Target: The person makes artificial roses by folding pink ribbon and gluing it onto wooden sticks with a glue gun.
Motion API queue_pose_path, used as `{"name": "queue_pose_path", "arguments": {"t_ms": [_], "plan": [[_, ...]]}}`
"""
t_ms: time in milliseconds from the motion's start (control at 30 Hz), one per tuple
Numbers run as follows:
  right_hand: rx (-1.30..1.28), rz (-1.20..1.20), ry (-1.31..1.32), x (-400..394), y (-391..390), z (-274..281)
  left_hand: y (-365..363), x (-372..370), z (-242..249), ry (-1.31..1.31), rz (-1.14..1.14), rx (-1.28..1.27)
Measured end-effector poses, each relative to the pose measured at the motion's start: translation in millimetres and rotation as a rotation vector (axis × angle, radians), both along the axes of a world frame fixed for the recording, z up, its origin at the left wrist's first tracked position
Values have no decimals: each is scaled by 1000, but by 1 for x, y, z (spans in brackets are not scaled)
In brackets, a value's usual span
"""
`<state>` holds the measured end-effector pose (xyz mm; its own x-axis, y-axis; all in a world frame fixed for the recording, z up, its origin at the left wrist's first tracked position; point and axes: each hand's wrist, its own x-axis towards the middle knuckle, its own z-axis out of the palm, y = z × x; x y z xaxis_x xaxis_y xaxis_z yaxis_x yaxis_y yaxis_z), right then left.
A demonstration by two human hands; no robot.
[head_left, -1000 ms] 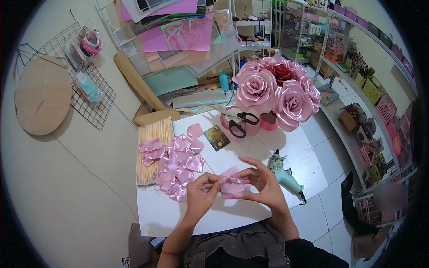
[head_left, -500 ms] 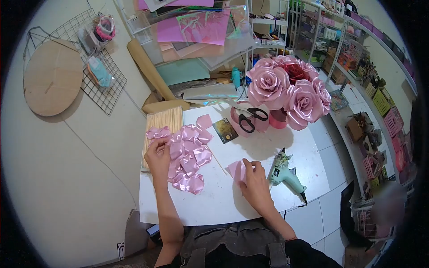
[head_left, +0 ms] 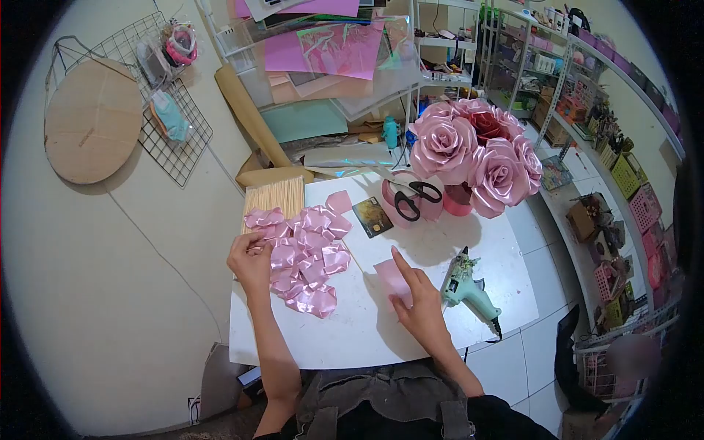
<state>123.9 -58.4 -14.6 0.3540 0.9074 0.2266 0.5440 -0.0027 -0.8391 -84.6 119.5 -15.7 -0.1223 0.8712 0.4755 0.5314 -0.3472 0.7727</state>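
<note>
L hand [head_left: 251,258] pinches a petal from pile [head_left: 304,257] near table's [head_left: 440,242] left edge; R hand [head_left: 416,297], fingers flat, pins ribbon [head_left: 389,276] mid-table.

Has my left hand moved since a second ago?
Yes. The left hand went from the table's front middle out to the petal pile by the sticks.

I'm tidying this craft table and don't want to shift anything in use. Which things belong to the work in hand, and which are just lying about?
In hand:
left hand on the pile of pink ribbon petals
right hand pressing a pink ribbon piece flat
glue gun beside that hand

Lying about:
scissors
card
wooden sticks
finished rose bouquet
</note>
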Motion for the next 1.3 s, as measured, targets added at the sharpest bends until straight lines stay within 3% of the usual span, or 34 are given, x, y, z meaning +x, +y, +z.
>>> {"name": "queue_pose_path", "arguments": {"t_ms": [233, 300, 333, 433, 500, 533, 600, 733, 800, 833, 900, 1033, 1100, 1233, 1300], "plan": [[98, 41, -144, 2, -2, -17, -2, 0, -2, -28, -101, 51], [92, 45, -87, 3, -3, -16, -1, -3, 0, -123, -151, -211], [85, 50, -31, 3, -3, -16, -5, -1, 4, -122, -151, -211], [85, 110, 82, 4, -5, -10, -20, 5, 26, 83, -76, -29], [110, 127, 102, 5, -6, -11, -24, 6, 35, 467, 25, 299], [137, 143, 121, 5, -6, -11, -24, 7, 35, 467, 25, 300], [122, 156, 126, 5, -7, -9, -25, 8, 36, -199, -452, 148], [77, 195, 125, 5, -6, -4, -20, 4, 47, -238, -576, -47], [104, 198, 93, 5, -6, -3, -12, -1, 62, -374, -781, -332], [131, 200, 63, 5, -6, -2, -8, -1, 70, -375, -778, -329], [137, 214, 71, 6, -7, 2, 1, 2, 86, 124, -956, -260], [135, 174, 77, 10, -10, 5, 7, 10, 135, 195, -902, -191], [162, 180, 63, 15, -10, 1, 16, 13, 146, 563, -1133, -467], [180, 193, 53, 16, -11, 5, 22, 32, 167, 628, -1160, -385], [162, 195, 46, 18, -9, 8, 20, 36, 187, 576, -987, -436]]}}
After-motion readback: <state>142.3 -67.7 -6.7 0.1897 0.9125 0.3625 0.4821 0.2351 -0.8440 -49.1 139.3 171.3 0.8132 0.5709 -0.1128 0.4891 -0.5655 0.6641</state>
